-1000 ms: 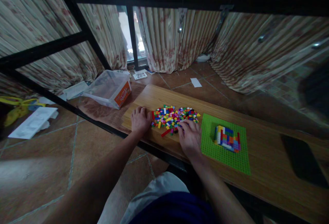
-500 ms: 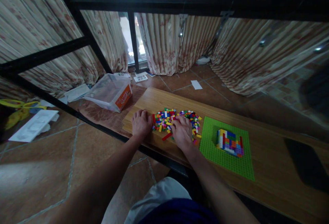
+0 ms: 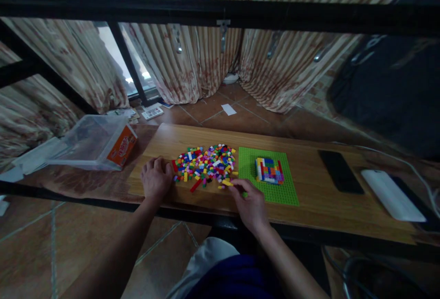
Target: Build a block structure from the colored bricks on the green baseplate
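A pile of small coloured bricks [image 3: 205, 163] lies on a wooden board [image 3: 309, 198]. My left hand [image 3: 156, 179] rests on the board at the pile's left edge, fingers curled loosely, holding nothing I can see. My right hand [image 3: 250, 203] is at the pile's near right corner, fingers pinched on a yellow brick [image 3: 227, 182]. To the right lies a green baseplate [image 3: 268, 187] with a block of stacked coloured bricks [image 3: 269, 171] on it.
A clear plastic tub with an orange label [image 3: 99, 143] lies on its side to the left. A black phone [image 3: 340, 171] and a white device [image 3: 392, 193] lie at the board's right end. Black metal bars [image 3: 220, 13] cross overhead; curtains hang behind.
My right hand drew back from the middle of the pile to its near right corner, now pinching a yellow brick. The camera swung right, revealing the phone and white device.
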Motion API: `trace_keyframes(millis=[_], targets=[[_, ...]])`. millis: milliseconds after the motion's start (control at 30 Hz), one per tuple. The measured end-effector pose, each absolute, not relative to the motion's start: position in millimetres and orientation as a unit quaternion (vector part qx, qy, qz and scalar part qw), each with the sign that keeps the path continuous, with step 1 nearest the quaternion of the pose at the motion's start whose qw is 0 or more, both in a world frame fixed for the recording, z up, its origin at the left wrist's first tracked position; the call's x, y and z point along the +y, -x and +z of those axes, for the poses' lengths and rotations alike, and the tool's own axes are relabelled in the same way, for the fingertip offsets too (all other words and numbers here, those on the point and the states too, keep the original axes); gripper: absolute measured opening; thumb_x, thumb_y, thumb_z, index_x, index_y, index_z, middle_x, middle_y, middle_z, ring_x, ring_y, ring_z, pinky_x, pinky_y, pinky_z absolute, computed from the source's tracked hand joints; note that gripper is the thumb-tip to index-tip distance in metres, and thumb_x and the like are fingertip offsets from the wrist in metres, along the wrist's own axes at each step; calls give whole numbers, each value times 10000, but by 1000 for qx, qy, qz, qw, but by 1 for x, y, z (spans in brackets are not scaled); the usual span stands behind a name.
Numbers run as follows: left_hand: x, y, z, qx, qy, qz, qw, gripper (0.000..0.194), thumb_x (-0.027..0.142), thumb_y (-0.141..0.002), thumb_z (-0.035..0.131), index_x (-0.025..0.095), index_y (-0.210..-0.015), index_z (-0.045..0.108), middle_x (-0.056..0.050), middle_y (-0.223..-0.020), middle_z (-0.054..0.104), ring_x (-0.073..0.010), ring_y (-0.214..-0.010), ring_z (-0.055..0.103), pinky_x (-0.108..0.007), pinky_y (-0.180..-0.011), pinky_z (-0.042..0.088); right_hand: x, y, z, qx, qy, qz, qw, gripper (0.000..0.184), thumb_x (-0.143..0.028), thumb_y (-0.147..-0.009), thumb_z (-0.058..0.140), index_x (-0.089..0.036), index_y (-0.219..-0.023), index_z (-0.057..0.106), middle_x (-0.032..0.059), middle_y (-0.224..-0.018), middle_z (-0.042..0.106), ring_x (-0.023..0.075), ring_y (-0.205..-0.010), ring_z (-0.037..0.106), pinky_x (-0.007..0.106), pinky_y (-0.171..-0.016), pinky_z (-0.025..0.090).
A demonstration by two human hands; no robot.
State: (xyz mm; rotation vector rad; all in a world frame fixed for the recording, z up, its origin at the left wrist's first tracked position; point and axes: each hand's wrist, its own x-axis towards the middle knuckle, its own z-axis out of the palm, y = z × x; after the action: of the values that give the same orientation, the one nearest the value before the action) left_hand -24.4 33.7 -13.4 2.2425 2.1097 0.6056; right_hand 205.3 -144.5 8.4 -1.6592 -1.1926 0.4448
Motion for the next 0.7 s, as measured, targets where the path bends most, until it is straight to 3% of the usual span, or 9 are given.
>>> trace_keyframes(millis=[267, 467, 700], targets=[[35, 25, -11, 671, -719, 181, 1, 459, 393, -904, 452, 134, -1241, 625, -181, -1284, 586, -355, -1195, 502, -491, -1011, 413, -222, -308, -17, -396, 789, 82, 462, 300, -464, -890, 586, -227, -1001, 734, 70, -1012, 730, 223, -907, 679, 378, -843, 536], [34, 21, -6, 674, -717, 176, 7, 476, 396, -893, 456, 122, -1247, 617, -190, -1265, 586, -363, -1201, 497, -498, -1021, 405, -211, -347, -13, -459, 772, 25, 439, 347, -502, -904, 556, -225, -950, 761, 86, -986, 706, 220, -892, 666, 390, -836, 544], [35, 22, -5, 671, -719, 178, 18, 468, 408, -887, 451, 128, -1218, 629, -185, -1262, 591, -367, -1204, 497, -504, -1040, 397, -195, -353, -16, -485, 753, 43, 442, 300, -479, -894, 579, -261, -938, 781, 75, -1000, 675, 224, -945, 648, 416, -891, 532]])
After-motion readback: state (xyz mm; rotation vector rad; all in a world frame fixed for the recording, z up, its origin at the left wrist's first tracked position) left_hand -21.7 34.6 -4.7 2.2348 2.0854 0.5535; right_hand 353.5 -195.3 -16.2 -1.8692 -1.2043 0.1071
